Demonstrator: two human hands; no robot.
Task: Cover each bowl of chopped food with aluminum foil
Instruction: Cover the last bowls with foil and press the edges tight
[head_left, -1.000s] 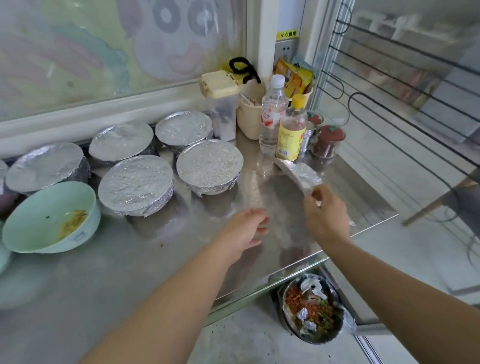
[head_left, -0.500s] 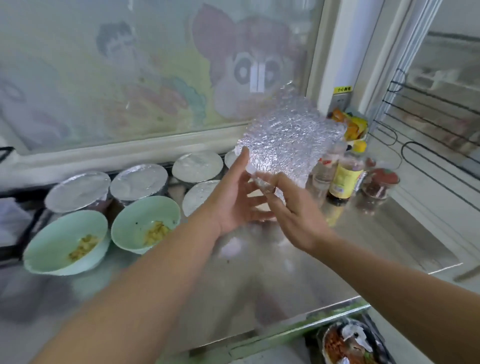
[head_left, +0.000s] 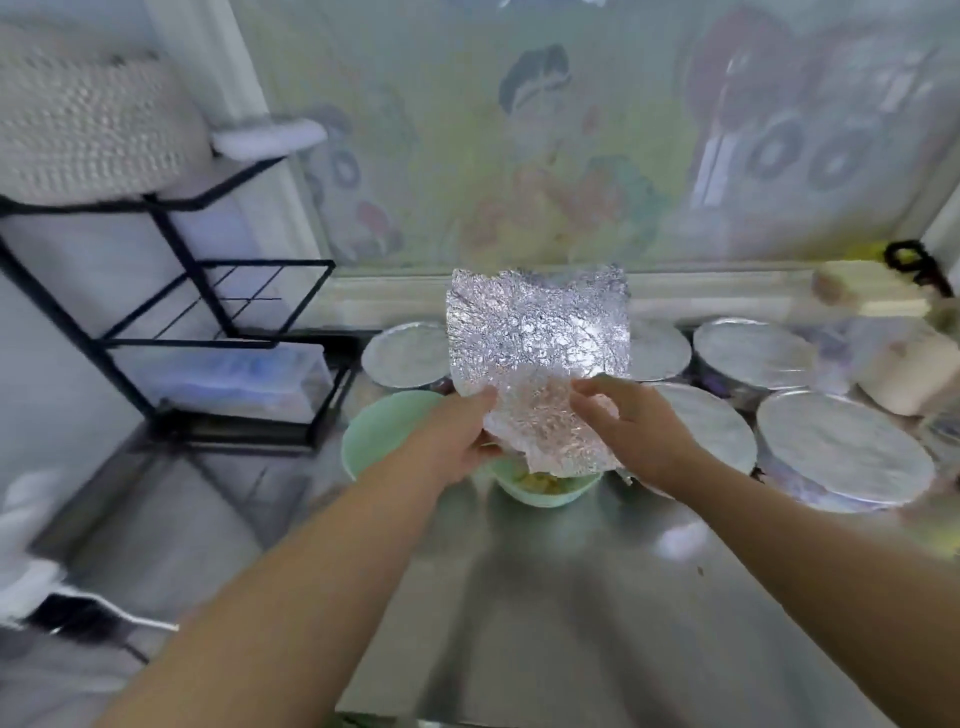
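I am pinching the crumpled foil sheet (head_left: 540, 353) by its lower part, my left hand (head_left: 457, 436) and right hand (head_left: 639, 431) each clamping one side. It is standing upright just above an uncovered green bowl (head_left: 545, 491) on the tabletop (head_left: 571, 597), with foil-covered bowls (head_left: 841, 452) sitting behind.

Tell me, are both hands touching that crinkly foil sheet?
Touching. The head view shows the left hand pinching the foil sheet at its lower left edge, and the right hand gripping its lower right part with curled fingers.
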